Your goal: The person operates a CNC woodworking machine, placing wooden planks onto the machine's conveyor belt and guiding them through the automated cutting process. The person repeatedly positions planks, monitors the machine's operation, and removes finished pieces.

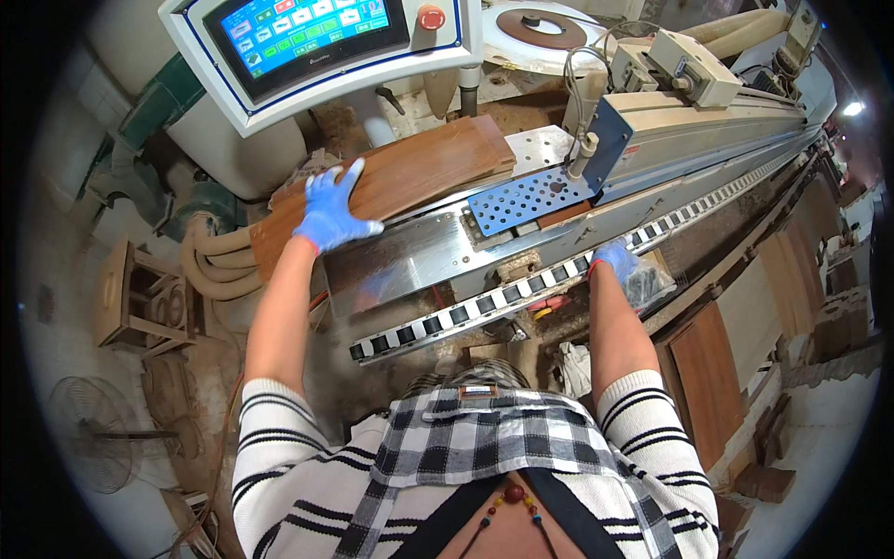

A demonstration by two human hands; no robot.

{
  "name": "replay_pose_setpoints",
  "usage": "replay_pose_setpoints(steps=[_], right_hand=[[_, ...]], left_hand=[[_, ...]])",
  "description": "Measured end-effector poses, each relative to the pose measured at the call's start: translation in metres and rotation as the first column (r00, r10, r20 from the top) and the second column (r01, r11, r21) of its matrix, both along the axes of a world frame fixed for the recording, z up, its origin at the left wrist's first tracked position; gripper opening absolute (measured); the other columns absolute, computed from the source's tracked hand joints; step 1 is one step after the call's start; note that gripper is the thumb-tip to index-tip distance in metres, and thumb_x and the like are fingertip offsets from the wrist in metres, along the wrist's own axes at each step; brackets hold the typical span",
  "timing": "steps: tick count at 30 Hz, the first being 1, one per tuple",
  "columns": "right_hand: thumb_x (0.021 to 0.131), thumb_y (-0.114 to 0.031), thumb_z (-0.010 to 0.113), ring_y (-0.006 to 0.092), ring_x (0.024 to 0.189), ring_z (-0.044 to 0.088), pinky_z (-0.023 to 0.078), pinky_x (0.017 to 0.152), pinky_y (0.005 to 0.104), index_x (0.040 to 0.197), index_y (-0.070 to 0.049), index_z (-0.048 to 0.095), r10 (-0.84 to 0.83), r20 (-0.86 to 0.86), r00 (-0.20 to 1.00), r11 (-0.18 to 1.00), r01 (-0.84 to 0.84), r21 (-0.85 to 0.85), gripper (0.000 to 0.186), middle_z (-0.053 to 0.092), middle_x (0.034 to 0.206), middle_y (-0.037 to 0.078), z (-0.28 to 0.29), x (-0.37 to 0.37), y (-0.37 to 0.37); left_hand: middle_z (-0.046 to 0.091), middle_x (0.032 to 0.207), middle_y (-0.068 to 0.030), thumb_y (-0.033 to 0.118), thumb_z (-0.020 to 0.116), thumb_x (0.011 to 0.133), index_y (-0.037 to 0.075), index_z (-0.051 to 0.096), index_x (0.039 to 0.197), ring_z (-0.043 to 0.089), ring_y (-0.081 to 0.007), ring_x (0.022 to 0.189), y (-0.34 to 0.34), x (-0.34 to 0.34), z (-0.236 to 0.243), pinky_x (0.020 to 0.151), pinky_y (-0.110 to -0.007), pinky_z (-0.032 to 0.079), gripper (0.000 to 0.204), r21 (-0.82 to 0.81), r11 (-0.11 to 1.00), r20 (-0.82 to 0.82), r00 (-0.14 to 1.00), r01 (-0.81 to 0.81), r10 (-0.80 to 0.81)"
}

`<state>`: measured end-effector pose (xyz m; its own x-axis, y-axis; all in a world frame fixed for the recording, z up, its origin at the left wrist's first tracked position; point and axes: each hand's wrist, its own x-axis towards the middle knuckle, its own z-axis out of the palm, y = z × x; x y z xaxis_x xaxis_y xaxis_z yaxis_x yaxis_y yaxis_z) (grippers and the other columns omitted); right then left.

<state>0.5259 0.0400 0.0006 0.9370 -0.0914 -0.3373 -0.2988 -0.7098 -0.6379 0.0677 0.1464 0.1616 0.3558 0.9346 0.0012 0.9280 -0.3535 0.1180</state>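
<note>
My left hand (333, 211), in a blue glove, is open with its fingers spread. It lies at the near edge of a stack of brown wooden boards (424, 168), beside a shiny metal plate (410, 261) on the machine bed. My right hand (615, 255), also gloved in blue, is at the long roller rail (512, 294) in front of the machine. Its fingers are too small and smeared to make out. Between the hands is a blue plate with round holes (531, 199), and the end of a brown board (566, 215) shows beside it.
A control panel with a lit screen (307, 37) and a red button (430, 18) stands at the far left. The long machine body (698, 130) runs off to the far right. More brown boards (705, 382) lean at right. A wooden stool (140, 298) and a fan (93, 433) stand at left.
</note>
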Motion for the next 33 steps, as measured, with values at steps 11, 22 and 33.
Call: replay_pose_setpoints(steps=[11, 22, 33], right_hand=[[0.093, -0.057, 0.041, 0.0392, 0.112, 0.057, 0.048, 0.092, 0.0488, 0.136, 0.001, 0.035, -0.006, -0.039, 0.999, 1.000, 0.006, 0.000, 0.073, 0.054, 0.128, 0.021, -0.007, 0.004, 0.005], [0.092, -0.056, 0.044, 0.0403, 0.113, 0.057, 0.046, 0.095, 0.0496, 0.127, 0.001, 0.044, -0.031, -0.020, 0.999, 0.999, 0.031, 0.033, 0.067, 0.057, 0.124, 0.022, 0.012, -0.006, 0.002], [0.089, -0.058, 0.049, 0.0394, 0.111, 0.059, 0.047, 0.093, 0.0489, 0.126, 0.001, 0.045, -0.052, 0.012, 0.999, 0.999, 0.052, 0.004, 0.069, 0.057, 0.123, 0.021, -0.004, 0.002, 0.003]], left_hand=[[0.030, 0.146, -0.0219, 0.053, 0.086, 0.051, 0.019, 0.034, 0.148, 0.024, -0.0447, 0.135, -0.169, -0.094, -0.037, 0.114, -0.053, 0.019, 0.115, -0.071, 0.996, 0.001, 0.999, -0.047, 0.048], [0.021, 0.153, -0.0258, 0.071, 0.067, 0.067, 0.025, 0.043, 0.144, 0.017, -0.0434, 0.142, -0.093, 0.015, -0.104, 0.117, -0.051, 0.006, 0.093, -0.082, 0.989, 0.031, 0.992, 0.121, -0.119], [0.041, 0.145, -0.0167, 0.063, 0.066, 0.075, 0.019, 0.053, 0.135, 0.034, -0.0357, 0.136, -0.096, 0.041, -0.129, 0.114, -0.051, 0.019, 0.075, 0.203, 0.977, 0.086, 0.995, -0.066, 0.049]])
